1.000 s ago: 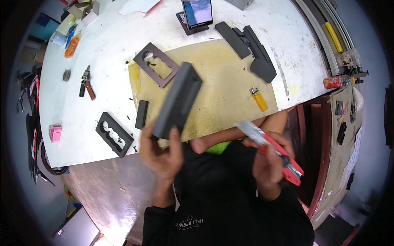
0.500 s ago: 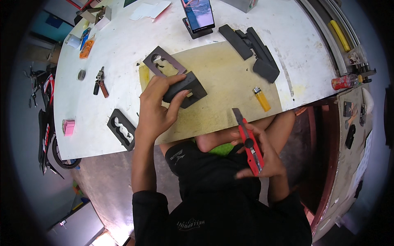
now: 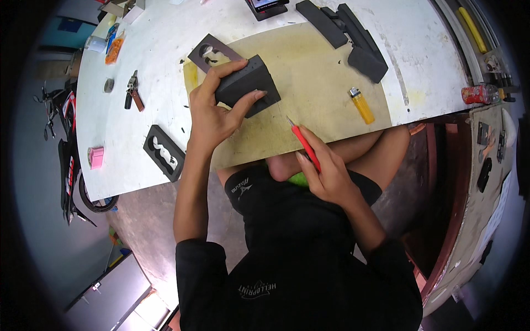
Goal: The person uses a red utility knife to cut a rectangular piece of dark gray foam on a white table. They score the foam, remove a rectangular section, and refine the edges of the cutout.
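The left hand (image 3: 212,113) pins the dark foam block (image 3: 247,85) to the cutting mat (image 3: 320,83); the right hand (image 3: 326,171) grips the red knife (image 3: 305,144), seemingly poised for a steady cut.

White worktable (image 3: 138,149) over grey concrete floor (image 3: 143,220), parked motorbike (image 3: 66,160) at left, wooden shelf (image 3: 486,182) at right.

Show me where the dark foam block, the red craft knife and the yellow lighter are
dark foam block (image 3: 249,84), head view, on its top face beside the left hand's fingers.
red craft knife (image 3: 305,144), head view, on the red handle just above the right hand's grip.
yellow lighter (image 3: 362,106), head view, on the middle of its yellow body.
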A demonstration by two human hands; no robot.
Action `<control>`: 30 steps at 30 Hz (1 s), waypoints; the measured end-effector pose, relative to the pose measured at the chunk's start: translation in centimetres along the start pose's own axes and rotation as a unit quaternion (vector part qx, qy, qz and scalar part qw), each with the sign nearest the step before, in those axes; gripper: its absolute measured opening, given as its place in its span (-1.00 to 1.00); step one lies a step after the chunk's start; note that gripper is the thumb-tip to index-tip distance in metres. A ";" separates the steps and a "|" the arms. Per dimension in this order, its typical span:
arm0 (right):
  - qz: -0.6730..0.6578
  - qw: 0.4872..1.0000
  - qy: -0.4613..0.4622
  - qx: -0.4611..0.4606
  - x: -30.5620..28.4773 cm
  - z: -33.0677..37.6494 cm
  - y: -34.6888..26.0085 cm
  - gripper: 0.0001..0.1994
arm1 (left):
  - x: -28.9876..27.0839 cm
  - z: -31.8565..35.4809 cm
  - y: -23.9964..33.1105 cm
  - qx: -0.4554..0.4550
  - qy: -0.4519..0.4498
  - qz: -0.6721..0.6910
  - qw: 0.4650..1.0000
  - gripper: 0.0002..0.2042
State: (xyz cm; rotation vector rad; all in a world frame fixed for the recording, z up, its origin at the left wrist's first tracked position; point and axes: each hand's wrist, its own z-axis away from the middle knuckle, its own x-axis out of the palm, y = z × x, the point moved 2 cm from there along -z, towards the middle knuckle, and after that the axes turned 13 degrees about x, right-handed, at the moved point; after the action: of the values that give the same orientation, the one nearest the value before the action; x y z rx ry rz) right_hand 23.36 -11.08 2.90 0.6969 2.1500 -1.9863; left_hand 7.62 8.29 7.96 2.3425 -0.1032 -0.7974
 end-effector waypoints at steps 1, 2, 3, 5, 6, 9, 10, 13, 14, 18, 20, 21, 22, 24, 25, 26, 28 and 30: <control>-0.028 0.999 -0.001 0.016 0.4 -0.8 0.0 -0.49 | 0.1 0.0 -0.2 0.004 0.005 -0.004 1.000 -0.50; -0.031 0.999 -0.001 0.015 0.6 -1.3 0.2 -0.49 | 0.2 0.0 -0.5 0.008 0.010 -0.007 1.000 -0.50; -0.033 0.999 -0.001 0.013 0.7 -1.8 0.4 -0.49 | 0.3 -0.1 -0.7 0.012 0.015 -0.010 1.000 -0.50; -0.033 0.999 0.003 0.013 1.0 -2.0 0.6 -0.49 | 0.3 -0.3 -1.0 -0.002 0.020 0.005 1.000 -0.50; -0.032 0.999 0.006 0.015 1.0 -2.0 0.7 -0.49 | 0.3 -0.3 -1.1 -0.010 0.023 0.012 1.000 -0.50; -0.033 0.999 0.001 0.017 1.1 -2.2 0.8 -0.49 | 0.3 -0.5 -1.4 -0.020 0.022 0.024 0.999 -0.50; -0.033 0.999 -0.003 0.017 1.1 -2.2 0.8 -0.48 | 0.3 -0.4 -1.4 -0.022 0.022 0.025 0.999 -0.50; -0.022 1.000 -0.001 0.015 1.1 -2.1 0.8 -0.48 | 0.3 -0.3 -1.5 -0.024 0.020 0.024 0.999 -0.50; -0.025 1.000 -0.004 0.017 1.1 -2.1 0.8 -0.48 | 0.3 -0.4 -1.3 -0.022 0.020 0.021 0.999 -0.49; -0.029 0.999 -0.005 0.025 1.3 -2.3 1.0 -0.48 | 0.4 -0.3 -1.5 -0.033 0.025 0.041 0.998 -0.49; -0.028 0.999 -0.006 0.032 1.3 -2.3 1.0 -0.48 | 0.3 -0.4 -1.5 -0.036 0.018 0.034 0.999 -0.49; -0.028 0.999 -0.007 0.034 1.3 -2.4 0.9 -0.48 | 0.3 -0.5 -1.4 -0.036 0.015 0.030 0.999 -0.48; -0.028 0.999 -0.009 0.037 1.2 -2.3 0.8 -0.48 | 0.2 -0.5 -1.4 -0.035 0.016 0.025 0.999 -0.48; -0.020 0.999 -0.016 0.030 1.1 -2.3 0.7 -0.48 | 0.2 -0.4 -1.3 -0.030 0.019 0.019 0.999 -0.48; -0.016 0.999 -0.020 0.027 1.1 -2.3 0.7 -0.48 | 0.3 -0.4 -1.4 -0.037 0.019 0.024 0.999 -0.48; -0.019 0.999 -0.018 0.029 1.1 -2.4 0.7 -0.48 | 0.2 -0.4 -1.5 -0.044 0.019 0.028 0.998 -0.49; -0.027 0.999 -0.015 0.035 1.2 -2.4 0.8 -0.48 | 0.3 -0.4 -1.5 -0.052 0.019 0.038 0.998 -0.49; -0.029 0.999 -0.015 0.042 1.1 -2.3 0.7 -0.48 | 0.3 -0.5 -1.4 -0.055 0.021 0.047 0.997 -0.49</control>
State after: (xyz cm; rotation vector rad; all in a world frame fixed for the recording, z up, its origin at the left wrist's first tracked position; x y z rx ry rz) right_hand 23.18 -8.53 2.14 0.6205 2.1037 -2.1129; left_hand 7.93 9.58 7.26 2.2317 -0.1454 -0.6893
